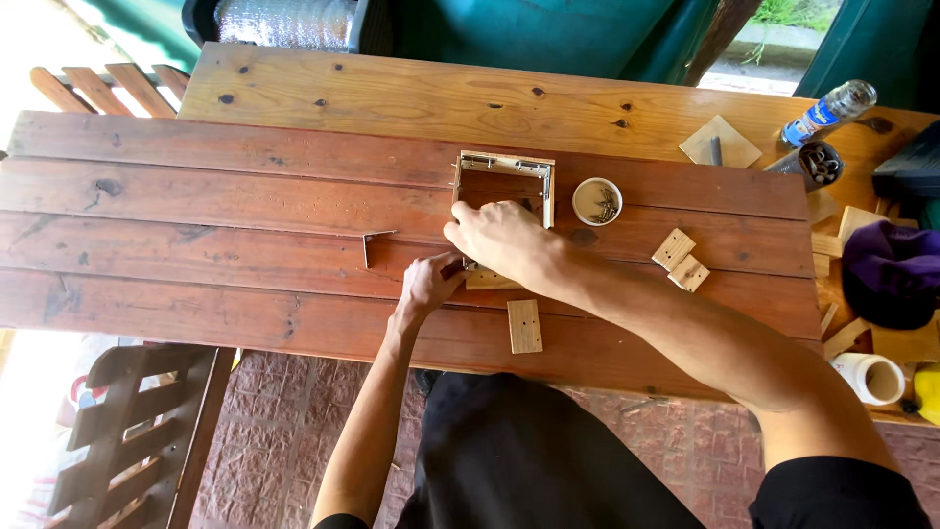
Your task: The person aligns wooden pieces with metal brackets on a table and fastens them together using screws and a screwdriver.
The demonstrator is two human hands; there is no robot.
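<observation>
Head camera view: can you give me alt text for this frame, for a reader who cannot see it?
Seen from above, a person's right hand rests on a small open wooden frame on a reddish plank table, while the left hand touches its near corner. A round dish of screws and small wooden blocks lie beside it.

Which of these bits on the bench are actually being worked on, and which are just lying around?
In use:
small wooden frame
right hand pressing on it
left hand at its near corner

Lying about:
round dish of screws
loose wooden blocks
single block
plastic bottle
purple cap
</observation>
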